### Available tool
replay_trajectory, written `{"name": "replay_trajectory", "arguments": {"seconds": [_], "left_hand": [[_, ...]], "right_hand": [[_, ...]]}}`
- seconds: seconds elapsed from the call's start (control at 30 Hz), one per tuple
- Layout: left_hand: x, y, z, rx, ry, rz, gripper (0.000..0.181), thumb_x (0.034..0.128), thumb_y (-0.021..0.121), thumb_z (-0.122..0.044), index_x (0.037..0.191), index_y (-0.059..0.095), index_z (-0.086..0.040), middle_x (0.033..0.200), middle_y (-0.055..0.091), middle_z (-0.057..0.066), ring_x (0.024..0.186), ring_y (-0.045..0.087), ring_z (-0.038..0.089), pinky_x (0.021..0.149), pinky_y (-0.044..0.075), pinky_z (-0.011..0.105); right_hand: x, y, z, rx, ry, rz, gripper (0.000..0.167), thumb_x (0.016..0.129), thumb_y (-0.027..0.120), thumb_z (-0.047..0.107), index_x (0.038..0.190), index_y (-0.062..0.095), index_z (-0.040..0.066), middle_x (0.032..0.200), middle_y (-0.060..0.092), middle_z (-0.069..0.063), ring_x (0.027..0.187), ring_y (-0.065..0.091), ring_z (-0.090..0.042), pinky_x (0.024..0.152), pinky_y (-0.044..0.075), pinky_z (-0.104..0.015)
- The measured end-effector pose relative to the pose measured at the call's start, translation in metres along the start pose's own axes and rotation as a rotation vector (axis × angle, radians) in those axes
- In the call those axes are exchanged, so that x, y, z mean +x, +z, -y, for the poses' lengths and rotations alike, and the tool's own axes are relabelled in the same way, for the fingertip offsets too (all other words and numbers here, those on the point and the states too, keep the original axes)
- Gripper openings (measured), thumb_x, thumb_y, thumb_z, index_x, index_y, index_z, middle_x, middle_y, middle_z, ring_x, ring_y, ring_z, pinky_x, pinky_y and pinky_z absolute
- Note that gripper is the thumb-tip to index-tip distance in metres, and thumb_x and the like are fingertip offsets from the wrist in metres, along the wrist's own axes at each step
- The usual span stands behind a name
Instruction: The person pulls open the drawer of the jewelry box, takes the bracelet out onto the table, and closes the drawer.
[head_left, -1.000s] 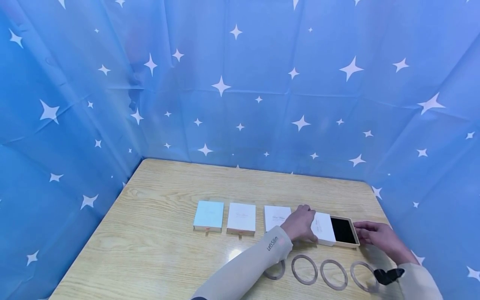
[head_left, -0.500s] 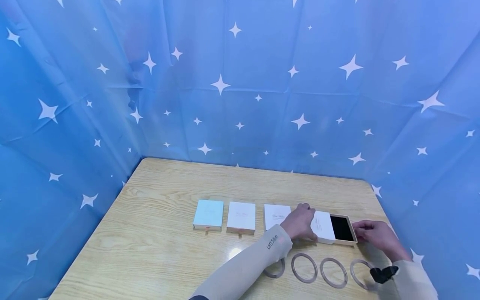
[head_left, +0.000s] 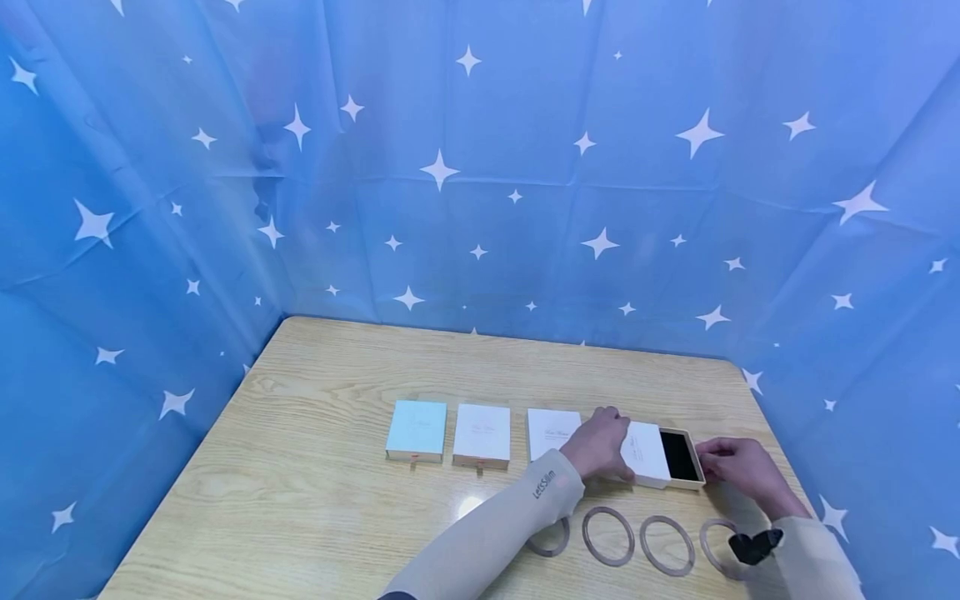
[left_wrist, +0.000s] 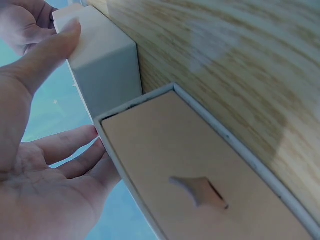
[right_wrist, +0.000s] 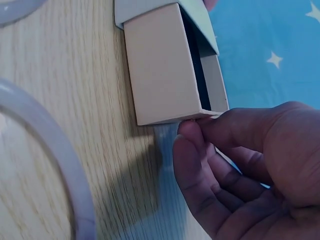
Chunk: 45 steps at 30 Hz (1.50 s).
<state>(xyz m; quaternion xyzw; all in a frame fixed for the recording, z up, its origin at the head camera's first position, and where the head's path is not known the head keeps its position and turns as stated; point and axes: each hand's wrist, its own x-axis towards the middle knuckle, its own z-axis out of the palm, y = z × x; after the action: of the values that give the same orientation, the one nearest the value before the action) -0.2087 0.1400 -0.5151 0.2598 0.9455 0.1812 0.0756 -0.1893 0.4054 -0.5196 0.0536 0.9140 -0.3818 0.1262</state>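
Note:
My left hand grips the white sleeve of the rightmost drawer-style gift box, with the thumb on one side and fingers on the other in the left wrist view. Out of the sleeve's right side sticks the drawer, lined in black. At the drawer's outer end is my right hand. The right wrist view shows its thumb and forefinger pinching at the end of the pale drawer wall, where a pull tab is mostly hidden by the fingertips. What lies deeper in the drawer is hidden by the sleeve.
Left of the gripped box stand a white box, another white box and a light blue box. Several pale bangles lie in a row in front, one bangle near the left forearm. A blue star curtain hangs behind the wooden table.
My right hand has moved left and the drawer has slid further into the sleeve, so less of its black inside shows. The left hand has stayed in place on the sleeve.

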Motion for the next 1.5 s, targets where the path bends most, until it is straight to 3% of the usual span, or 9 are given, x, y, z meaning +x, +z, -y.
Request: {"name": "replay_trajectory", "arguments": {"seconds": [0.63,1.5], "left_hand": [[-0.001,-0.001,0.001,-0.024,0.002,0.005,0.081,0.0686,0.094,-0.049,0.137,0.062,-0.018,0.135,0.061,-0.006,0.12,0.055,0.006,0.097,0.051,0.014],[0.001,0.0,0.0,-0.015,-0.006,0.013,0.085,0.0694,0.093,-0.048,0.141,0.06,-0.018,0.136,0.06,-0.006,0.122,0.055,0.007,0.1,0.049,0.015]], "right_hand": [[-0.006,0.014,0.021,-0.011,0.015,-0.021,0.027,0.099,0.057,0.006,0.114,0.068,-0.013,0.085,0.076,-0.008,0.073,0.07,-0.014,0.064,0.059,-0.028],[-0.002,0.037,0.029,0.033,-0.024,0.001,0.025,0.099,0.061,0.008,0.116,0.069,-0.009,0.092,0.075,-0.009,0.077,0.07,-0.016,0.065,0.06,-0.027]]}}
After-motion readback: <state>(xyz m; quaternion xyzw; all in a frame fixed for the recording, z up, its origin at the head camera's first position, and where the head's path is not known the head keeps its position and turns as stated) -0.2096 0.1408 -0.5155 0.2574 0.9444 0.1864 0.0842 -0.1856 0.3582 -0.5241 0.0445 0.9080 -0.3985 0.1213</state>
